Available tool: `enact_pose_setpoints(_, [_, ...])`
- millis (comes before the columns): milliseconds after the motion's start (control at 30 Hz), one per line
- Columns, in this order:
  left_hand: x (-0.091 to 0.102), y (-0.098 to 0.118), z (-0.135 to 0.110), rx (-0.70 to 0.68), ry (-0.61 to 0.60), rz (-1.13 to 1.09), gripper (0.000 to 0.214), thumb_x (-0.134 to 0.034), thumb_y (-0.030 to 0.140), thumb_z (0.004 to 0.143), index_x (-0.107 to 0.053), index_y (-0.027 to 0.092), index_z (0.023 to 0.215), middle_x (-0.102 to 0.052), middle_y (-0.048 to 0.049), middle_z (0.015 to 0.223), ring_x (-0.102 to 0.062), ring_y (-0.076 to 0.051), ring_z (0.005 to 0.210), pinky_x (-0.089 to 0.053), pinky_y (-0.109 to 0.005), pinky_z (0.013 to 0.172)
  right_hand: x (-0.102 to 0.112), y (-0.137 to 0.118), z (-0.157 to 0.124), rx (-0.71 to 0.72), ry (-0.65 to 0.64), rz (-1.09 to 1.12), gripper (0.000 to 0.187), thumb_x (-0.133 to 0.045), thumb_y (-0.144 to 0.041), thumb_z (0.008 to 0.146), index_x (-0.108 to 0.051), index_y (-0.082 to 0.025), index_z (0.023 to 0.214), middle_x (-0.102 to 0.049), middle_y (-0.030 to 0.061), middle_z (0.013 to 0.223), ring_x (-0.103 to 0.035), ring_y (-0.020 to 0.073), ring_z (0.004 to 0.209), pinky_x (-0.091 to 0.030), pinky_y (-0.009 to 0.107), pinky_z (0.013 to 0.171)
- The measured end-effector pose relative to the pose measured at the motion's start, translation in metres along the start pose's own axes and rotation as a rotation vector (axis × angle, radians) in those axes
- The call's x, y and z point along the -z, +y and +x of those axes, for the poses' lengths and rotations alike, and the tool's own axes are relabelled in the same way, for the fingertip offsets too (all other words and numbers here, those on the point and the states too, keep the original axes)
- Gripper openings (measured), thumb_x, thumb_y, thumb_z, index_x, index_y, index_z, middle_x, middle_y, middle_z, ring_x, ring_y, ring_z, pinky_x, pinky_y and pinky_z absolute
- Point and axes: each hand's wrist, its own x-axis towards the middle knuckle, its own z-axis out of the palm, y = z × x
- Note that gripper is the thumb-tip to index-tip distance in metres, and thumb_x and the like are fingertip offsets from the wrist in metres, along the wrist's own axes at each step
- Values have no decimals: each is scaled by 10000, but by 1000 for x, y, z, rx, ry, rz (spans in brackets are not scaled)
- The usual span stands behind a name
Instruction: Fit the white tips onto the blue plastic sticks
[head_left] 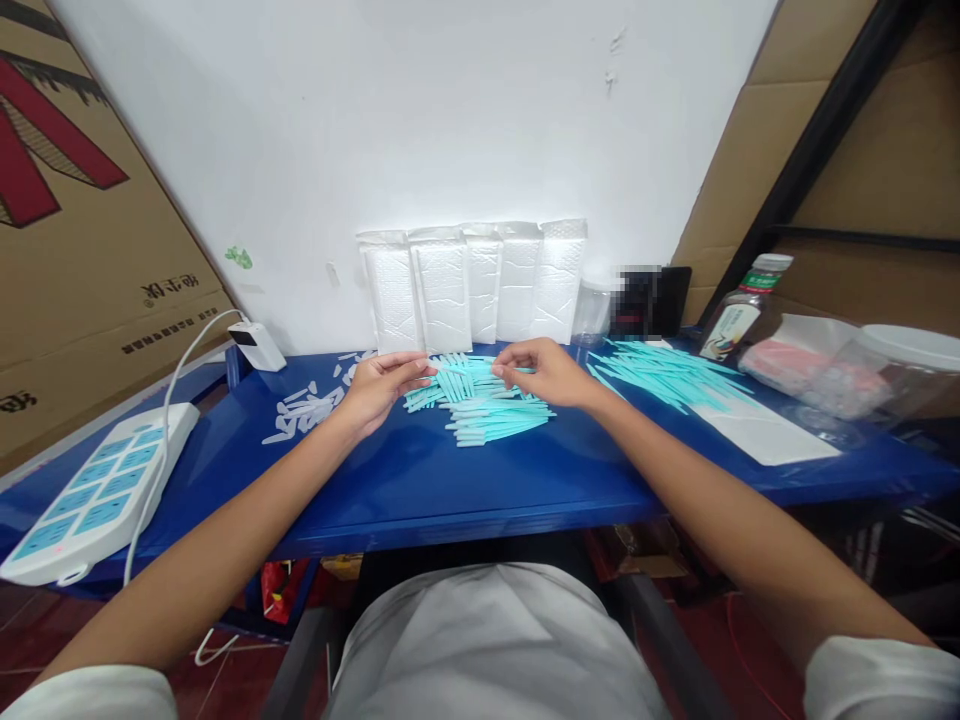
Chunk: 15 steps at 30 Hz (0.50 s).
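My left hand point(384, 392) is closed in a pinch at the left side of a middle pile of thin turquoise sticks point(495, 418). A small pale piece seems to show at its fingertips, too small to name. Across the pile, my right hand point(546, 372) is closed too, thumb and forefinger together over the sticks' far right side. Whatever its fingertips hold is hidden. Small translucent white tapered pieces point(304, 412) lie scattered left of my left hand. A second heap of turquoise sticks point(667, 372) spreads out to the right of my right hand.
White padded pouches point(442, 290) lean on the wall behind the blue table point(450, 500). At left lie a power strip point(105, 490) and a white plug-in device point(257, 345) with a cable. A bottle point(742, 310), clear jar point(900, 370) and white sheet point(769, 432) are at right.
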Motion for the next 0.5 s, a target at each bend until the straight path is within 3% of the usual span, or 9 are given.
enact_pose_setpoints(100, [-4, 0, -3, 7, -28, -8, 400, -972, 347, 622, -806, 133, 916, -806, -118, 905, -777, -288, 973, -616, -438, 963, -3, -1, 0, -3, -11, 21, 302, -703, -469, 880, -742, -170, 878, -731, 43, 757, -685, 168, 703, -545, 298, 694])
enact_pose_setpoints(300, [-7, 3, -8, 15, -66, -1, 417, -989, 357, 589, -814, 133, 894, -808, -128, 882, -781, -309, 957, -622, -471, 962, -14, -1, -2, -31, -31, 110, 384, -731, -542, 851, -718, -160, 891, -712, 48, 721, -647, 157, 625, -491, 248, 513])
enact_pose_setpoints(500, [-4, 2, -7, 20, -93, 8, 385, -980, 357, 607, -816, 134, 874, -808, -134, 887, -781, -306, 957, -629, -459, 940, -15, -1, -3, -39, -57, 140, 397, -732, -551, 851, -711, -155, 877, -709, 41, 711, -591, 126, 536, -495, 263, 517])
